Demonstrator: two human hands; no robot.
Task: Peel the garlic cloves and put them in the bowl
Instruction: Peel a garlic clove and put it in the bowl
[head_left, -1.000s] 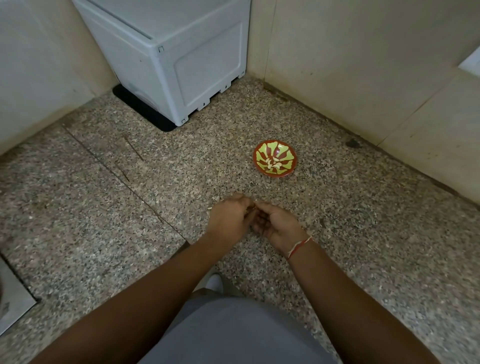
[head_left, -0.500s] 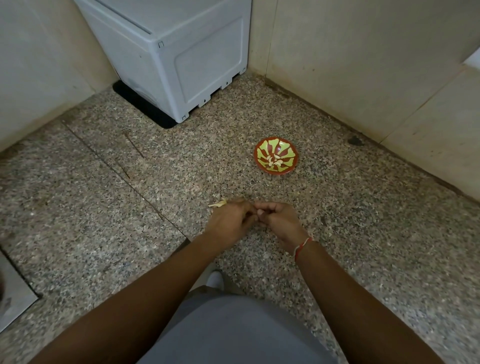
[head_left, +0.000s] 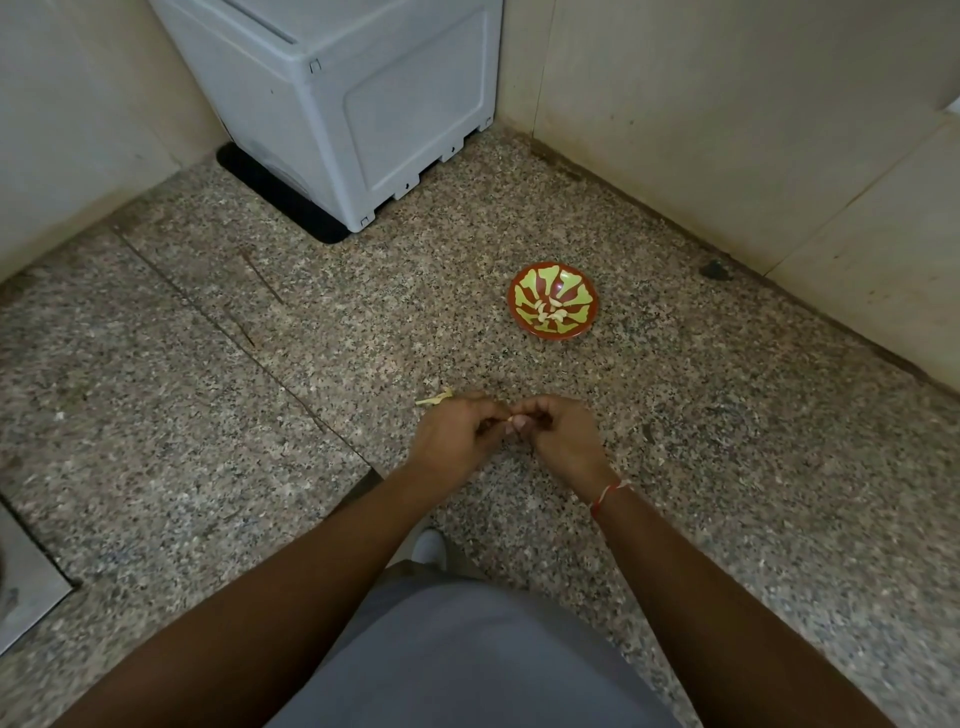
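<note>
Two hands, the left hand (head_left: 451, 435) and right hand (head_left: 560, 435), pinch one garlic clove (head_left: 511, 419), peeling it. Next it should drop into the bowl (head_left: 554, 300).

I'm sitting on the floor in a corner of a home, likely a utility or kitchen area: speckled granite floor (head_left: 727, 467) under me, plain beige tiled walls (head_left: 727, 130) meeting at the corner, and a pale grey plastic appliance cabinet (head_left: 363, 104) standing against them, with a metal plate (head_left: 26, 582) set into the floor at my left
</note>
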